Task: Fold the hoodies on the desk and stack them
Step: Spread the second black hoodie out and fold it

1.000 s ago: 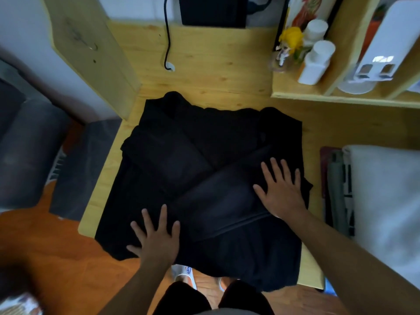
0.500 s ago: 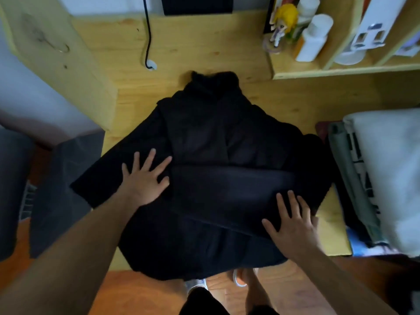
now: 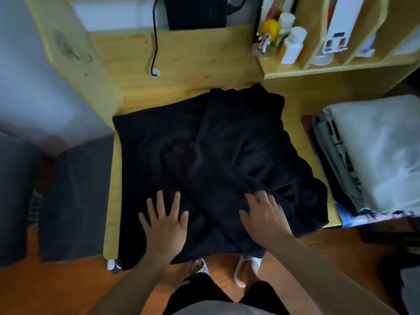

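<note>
A black hoodie point(image 3: 204, 155) lies spread over the wooden desk point(image 3: 193, 62), its sleeves folded across the body and its hem hanging over the near edge. My left hand point(image 3: 164, 221) rests flat on the near left part of the cloth, fingers spread and straight. My right hand point(image 3: 264, 214) lies on the folded sleeve near the front right, fingers slightly bent on the fabric. At the right stands a stack of folded clothes point(image 3: 372, 155), pale grey on top.
A shelf unit point(image 3: 318, 67) at the back right holds white bottles point(image 3: 293, 44) and a yellow-haired figurine point(image 3: 268, 35). A black cable point(image 3: 155, 42) runs down to the desk. A dark chair point(image 3: 72, 196) stands left of the desk. My feet in slippers point(image 3: 245, 267) show below.
The left hand slid from the left sleeve area toward the near middle. The right hand moved left along the folded sleeve. The hoodie now lies differently on the desk, and the camera view has also shifted.
</note>
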`<state>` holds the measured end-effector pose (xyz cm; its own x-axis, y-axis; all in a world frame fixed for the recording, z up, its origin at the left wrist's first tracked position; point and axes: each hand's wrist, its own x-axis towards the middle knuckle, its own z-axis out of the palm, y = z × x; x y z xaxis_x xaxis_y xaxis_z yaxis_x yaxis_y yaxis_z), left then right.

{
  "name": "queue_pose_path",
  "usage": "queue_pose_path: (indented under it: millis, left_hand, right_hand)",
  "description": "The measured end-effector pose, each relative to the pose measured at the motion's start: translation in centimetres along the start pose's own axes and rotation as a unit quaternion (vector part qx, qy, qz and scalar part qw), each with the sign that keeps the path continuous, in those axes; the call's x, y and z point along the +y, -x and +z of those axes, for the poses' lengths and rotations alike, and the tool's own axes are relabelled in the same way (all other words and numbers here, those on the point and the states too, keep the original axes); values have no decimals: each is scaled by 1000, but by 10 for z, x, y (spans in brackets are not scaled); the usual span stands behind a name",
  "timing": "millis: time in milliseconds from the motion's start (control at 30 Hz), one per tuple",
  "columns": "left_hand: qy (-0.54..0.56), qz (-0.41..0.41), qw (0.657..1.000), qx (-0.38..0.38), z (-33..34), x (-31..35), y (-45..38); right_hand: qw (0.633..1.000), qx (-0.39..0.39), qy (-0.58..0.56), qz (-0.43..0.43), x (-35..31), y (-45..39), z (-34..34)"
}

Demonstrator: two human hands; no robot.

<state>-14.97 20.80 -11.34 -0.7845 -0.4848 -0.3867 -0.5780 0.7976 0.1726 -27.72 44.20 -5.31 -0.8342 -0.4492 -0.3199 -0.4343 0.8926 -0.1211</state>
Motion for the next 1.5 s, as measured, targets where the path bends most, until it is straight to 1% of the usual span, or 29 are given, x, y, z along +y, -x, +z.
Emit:
queue_pose_path:
  millis: [67,167,267,333,367,400,467,533,567,600,633,667,700,767,800,833,900,967,1033,1067,1100,1167,1200,1233,1267,1333,1400,1467,1500]
  left_hand:
    - [-16,-40,999,-10,17,-33,23]
    - [10,-110,994,-9,20,-62,42]
    - [32,-145,989,-1,25,-76,56]
    - [99,-200,975,25,26,-77,66]
    - [153,-242,957,45,27,-75,72]
    - [219,-289,930,64,27,-74,77]
    - [379,-359,848,87,30,-69,86]
    - [552,-396,729,88,24,-59,87]
    - [631,-410,655,72,19,-55,87]
    - [693,-407,593,43,17,-53,87]
    - [735,-392,554,10,17,-52,87]
    - [762,-375,528,-19,19,-52,86]
    - [781,-364,506,-41,21,-53,86]
    - [813,-358,455,-56,23,-54,86]
    - [828,-353,431,-57,23,-53,87]
    - [844,-347,404,-58,24,-55,88]
    - [864,-334,374,-51,25,-55,94]
    - [870,-323,370,-37,24,-55,101]
    - [859,-330,392,-8,21,-54,105]
    - [846,-332,417,8,19,-55,106]
    - [831,-328,448,21,15,-55,107]
    - [793,-314,521,40,8,-59,106]
    - [776,-320,541,50,6,-62,105]
    - [763,-339,547,60,5,-67,103]
    - [757,-361,541,67,6,-73,101]
    - [753,-394,524,65,0,-77,101]
    - [744,-398,531,76,-4,-75,101]
    - [720,-383,571,97,-7,-73,101]
    - [697,-377,603,98,-8,-73,101]
  right_hand:
    - [995,48,2,-87,-16,-30,-5]
    - [981,21,73,-178,-38,-74,-4]
    - [975,-1,124,-182,-46,-106,6]
    - [978,-49,119,-163,-45,-121,19]
    - [979,-68,115,-153,-45,-126,24]
    - [980,-76,112,-144,-46,-131,27]
    - [981,-78,111,-141,-47,-133,28]
    - [981,-77,112,-140,-49,-137,25]
    - [979,-92,114,-139,-50,-140,20]
    - [977,-116,113,-139,-53,-142,14]
    - [976,-140,99,-138,-56,-141,7]
    - [977,-148,74,-136,-56,-135,0]
    - [983,-126,33,-133,-54,-122,-6]
    - [988,-8,-113,-106,-42,-75,-11]
    - [975,57,-203,-68,-33,-40,-10]
    - [954,96,-284,-2,-24,-3,-4]
    - [889,89,-406,192,-6,63,17]
    - [800,58,-482,353,16,103,44]
    - [666,0,-599,445,38,113,68]
    - [597,-26,-667,445,48,112,76]
    - [545,-50,-723,421,56,106,79]
    - [482,-71,-798,355,69,86,76]
    - [460,-69,-818,338,72,75,72]
    - [439,-62,-831,337,73,67,68]
    - [417,-55,-838,348,73,59,66]
    - [404,-35,-828,386,73,48,66]
    - [418,-7,-807,418,75,43,68]
    - [431,35,-786,441,79,42,63]
    - [443,48,-777,444,82,41,59]
